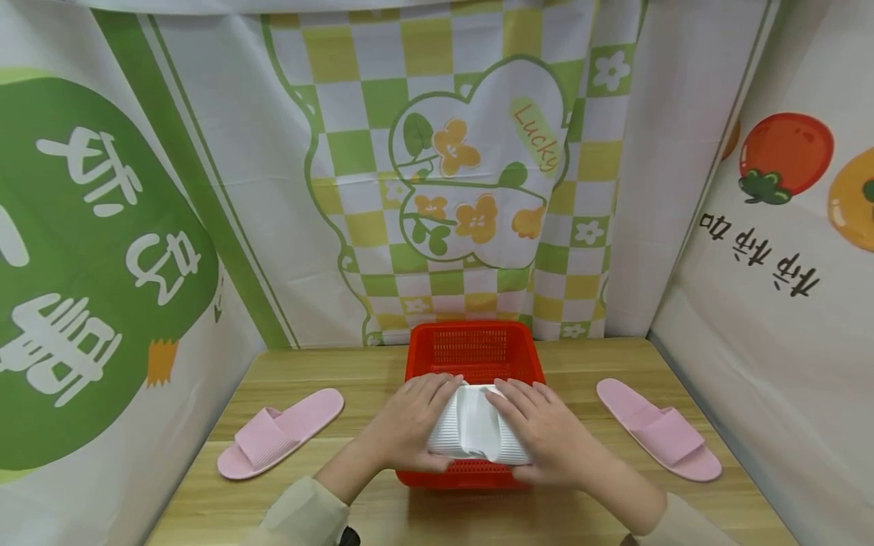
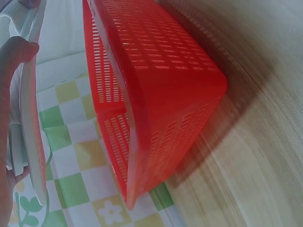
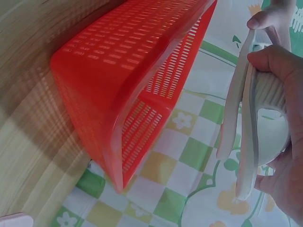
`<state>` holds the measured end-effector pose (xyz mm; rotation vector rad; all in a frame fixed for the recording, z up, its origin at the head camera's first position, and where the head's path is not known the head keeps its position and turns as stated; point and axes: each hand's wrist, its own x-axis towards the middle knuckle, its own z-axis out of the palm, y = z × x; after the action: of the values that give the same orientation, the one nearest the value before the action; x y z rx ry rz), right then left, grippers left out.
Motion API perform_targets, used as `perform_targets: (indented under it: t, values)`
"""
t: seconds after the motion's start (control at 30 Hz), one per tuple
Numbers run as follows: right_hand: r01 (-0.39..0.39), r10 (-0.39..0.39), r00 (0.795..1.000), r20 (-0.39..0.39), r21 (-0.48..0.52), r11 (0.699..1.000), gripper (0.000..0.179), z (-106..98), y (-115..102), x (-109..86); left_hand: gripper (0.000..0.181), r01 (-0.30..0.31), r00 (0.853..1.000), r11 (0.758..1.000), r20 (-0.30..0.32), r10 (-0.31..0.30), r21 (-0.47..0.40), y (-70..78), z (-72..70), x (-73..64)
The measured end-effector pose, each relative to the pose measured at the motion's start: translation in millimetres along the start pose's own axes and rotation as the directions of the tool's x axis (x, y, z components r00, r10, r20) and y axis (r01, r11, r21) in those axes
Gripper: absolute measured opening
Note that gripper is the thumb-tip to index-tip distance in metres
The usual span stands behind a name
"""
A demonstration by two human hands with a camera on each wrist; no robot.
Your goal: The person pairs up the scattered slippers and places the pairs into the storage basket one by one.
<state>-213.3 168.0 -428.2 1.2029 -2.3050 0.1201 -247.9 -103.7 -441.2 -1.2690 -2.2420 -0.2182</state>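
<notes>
two white slippers, soles lying close along each other, held above the red basket, apart from its rim. grip: left hand and right hand both grasp the pair, one from each side. technique (judgement): match pressure side to side, since a slack hand could let one sole slide off the other; hold the pair steady, fingers clear of the rim. pink slippers flank the basket on the bench, well apart.

Left hand grips a white slipper at 9 o'clock; red basket at 12, checked cloth at 8, tabletop at 4.
</notes>
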Motion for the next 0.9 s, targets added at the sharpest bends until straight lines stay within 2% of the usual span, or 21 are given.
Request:
perform_targets:
  t: [0.2, 0.43, 0.9]
  values:
    - [0.001, -0.001, 1.0, 0.002, -0.003, 1.0, 0.103, -0.3, -1.9, 2.0, 0.097, -0.004, 1.0, 1.0, -0.01, 0.004, -0.016, 1.6, -1.0, 0.9]
    - [0.005, -0.005, 1.0, 0.002, -0.007, 1.0, 0.102, -0.2, -5.4, 4.6, 0.101, -0.004, 1.0, 1.0, 0.021, 0.004, -0.002, 3.7, -1.4, 2.0]
    - [0.0, 0.0, 1.0, 0.016, -0.026, 1.0, 0.102, -2.8, -10.0, 10.2, 0.098, 0.01, 0.999, 1.0, 0.04, -0.01, 0.002, 7.3, -4.3, 3.3]
